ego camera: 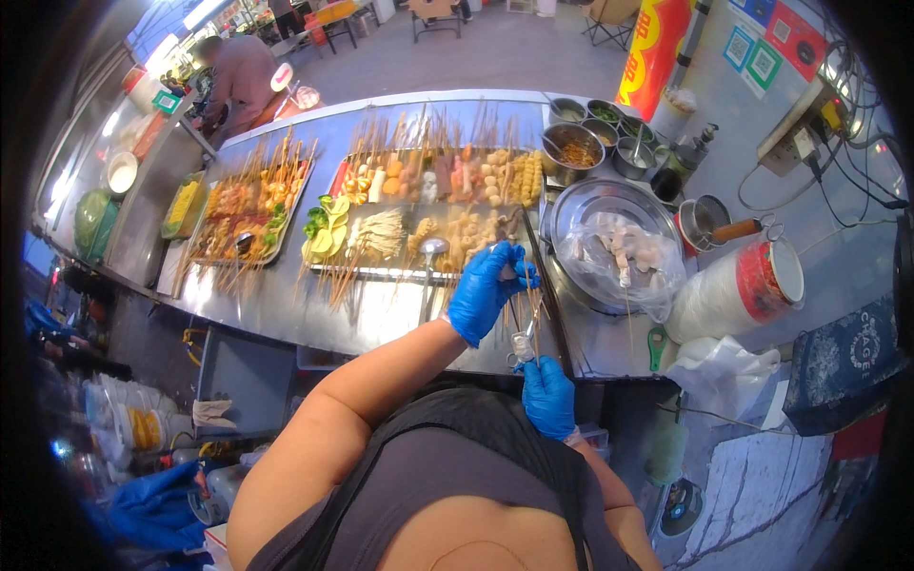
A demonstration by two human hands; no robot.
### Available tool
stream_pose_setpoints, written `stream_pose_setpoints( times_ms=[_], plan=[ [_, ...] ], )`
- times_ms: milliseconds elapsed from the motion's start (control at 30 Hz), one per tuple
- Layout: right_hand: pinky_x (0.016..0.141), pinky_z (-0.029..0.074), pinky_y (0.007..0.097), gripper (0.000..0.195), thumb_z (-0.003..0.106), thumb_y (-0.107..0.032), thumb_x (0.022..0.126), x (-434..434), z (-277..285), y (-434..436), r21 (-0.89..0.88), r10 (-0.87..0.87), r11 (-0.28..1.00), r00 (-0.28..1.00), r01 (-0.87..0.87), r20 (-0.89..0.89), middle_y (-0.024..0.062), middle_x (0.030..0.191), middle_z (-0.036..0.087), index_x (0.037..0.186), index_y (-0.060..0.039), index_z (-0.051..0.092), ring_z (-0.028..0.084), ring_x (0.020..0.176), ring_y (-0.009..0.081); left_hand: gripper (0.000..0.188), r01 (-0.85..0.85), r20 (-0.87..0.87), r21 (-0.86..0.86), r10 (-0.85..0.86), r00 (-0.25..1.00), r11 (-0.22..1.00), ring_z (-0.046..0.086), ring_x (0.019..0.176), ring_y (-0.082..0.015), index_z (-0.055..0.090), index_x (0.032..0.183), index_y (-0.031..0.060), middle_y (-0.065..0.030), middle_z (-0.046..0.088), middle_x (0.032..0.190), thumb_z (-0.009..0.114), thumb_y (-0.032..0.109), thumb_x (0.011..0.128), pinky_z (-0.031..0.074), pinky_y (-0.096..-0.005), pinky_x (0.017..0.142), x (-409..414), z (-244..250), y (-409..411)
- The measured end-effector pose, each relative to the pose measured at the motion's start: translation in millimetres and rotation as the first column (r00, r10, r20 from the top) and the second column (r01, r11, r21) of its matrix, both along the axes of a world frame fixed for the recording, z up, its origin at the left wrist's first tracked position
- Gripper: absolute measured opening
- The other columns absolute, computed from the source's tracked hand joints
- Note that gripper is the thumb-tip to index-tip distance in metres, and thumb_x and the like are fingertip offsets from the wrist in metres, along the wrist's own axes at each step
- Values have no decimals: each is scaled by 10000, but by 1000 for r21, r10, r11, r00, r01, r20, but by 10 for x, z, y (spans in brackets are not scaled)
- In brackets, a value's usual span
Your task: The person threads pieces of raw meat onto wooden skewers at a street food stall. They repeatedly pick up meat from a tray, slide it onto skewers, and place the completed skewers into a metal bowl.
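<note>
My left hand (480, 294), in a blue disposable glove, bends over the counter's front edge with its fingers curled on a pale piece of food (508, 272), mostly hidden by them. My right hand (548, 397), gloved alike, grips bamboo skewers (536, 321) from below; their upper part reaches my left fingertips. Just above my right fingers a whitish wrapped lump (523, 347) shows, with a metal ring beside it. To the right, a clear plastic bag (582, 250) of pale raw pieces (638, 246) rests on a round metal lid (607, 191). One loaded skewer (626, 300) sticks out from it.
Beyond my hands, a metal tray (400, 274) carries many skewered foods and a ladle (433, 250); another tray (268, 258) stands left. Seasoning pots (573, 155), a strainer (710, 218) and a plastic-wrapped container (721, 282) are right. Cables (850, 157) hang there. A person (243, 78) bends beyond the counter.
</note>
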State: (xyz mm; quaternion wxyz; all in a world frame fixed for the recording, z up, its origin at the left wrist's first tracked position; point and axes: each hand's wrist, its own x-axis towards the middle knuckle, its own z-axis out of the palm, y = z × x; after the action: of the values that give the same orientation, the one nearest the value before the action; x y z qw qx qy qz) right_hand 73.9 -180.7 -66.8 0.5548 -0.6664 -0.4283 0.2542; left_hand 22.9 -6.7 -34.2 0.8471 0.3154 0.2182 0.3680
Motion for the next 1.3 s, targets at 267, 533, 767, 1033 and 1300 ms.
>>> stream_pose_setpoints(
  times_ms=[267, 533, 767, 1033, 1300],
  plan=[
    [499, 409, 294, 144, 506, -127, 875, -7, -67, 8, -11, -11, 1000, 999, 11, -40, 130, 644, 562, 805, -7, 546, 500, 515, 156, 197, -9, 27, 19, 8, 1000, 1000, 550, 753, -172, 519, 940, 49, -51, 545, 839, 476, 233, 885, 476, -387, 786, 4, -26, -36],
    [498, 405, 288, 148, 509, -127, 874, -6, -40, 29, 2, -23, 1000, 999, 23, -33, 118, 631, 551, 799, -9, 558, 484, 514, 134, 225, 29, 2, 23, -29, 1000, 999, 551, 755, -169, 522, 957, 53, -45, 544, 795, 478, 262, 887, 471, -390, 810, 19, -41, -45],
    [502, 403, 286, 143, 512, -128, 874, -15, -51, 48, -13, -29, 1000, 998, 29, -57, 112, 624, 543, 804, -14, 565, 473, 517, 130, 219, 46, 27, 8, -46, 999, 999, 547, 772, -169, 523, 929, 69, -34, 528, 818, 475, 279, 888, 463, -419, 843, 23, -99, -65],
    [488, 390, 283, 140, 507, -124, 875, -17, -99, 51, -13, -21, 1000, 996, 19, -91, 93, 584, 501, 806, -17, 566, 444, 503, 118, 215, 24, 44, 6, -24, 999, 1000, 536, 811, -170, 498, 750, 101, -35, 521, 892, 469, 258, 893, 456, -437, 841, 24, -45, -132],
    [470, 381, 282, 129, 505, -115, 874, -13, -86, 46, 9, -13, 1000, 998, 14, -64, 81, 564, 483, 812, -16, 560, 432, 491, 106, 225, 49, 44, -30, -48, 998, 998, 541, 819, -195, 504, 738, 94, -44, 527, 902, 457, 244, 898, 443, -433, 833, 10, -37, -184]
  ],
)
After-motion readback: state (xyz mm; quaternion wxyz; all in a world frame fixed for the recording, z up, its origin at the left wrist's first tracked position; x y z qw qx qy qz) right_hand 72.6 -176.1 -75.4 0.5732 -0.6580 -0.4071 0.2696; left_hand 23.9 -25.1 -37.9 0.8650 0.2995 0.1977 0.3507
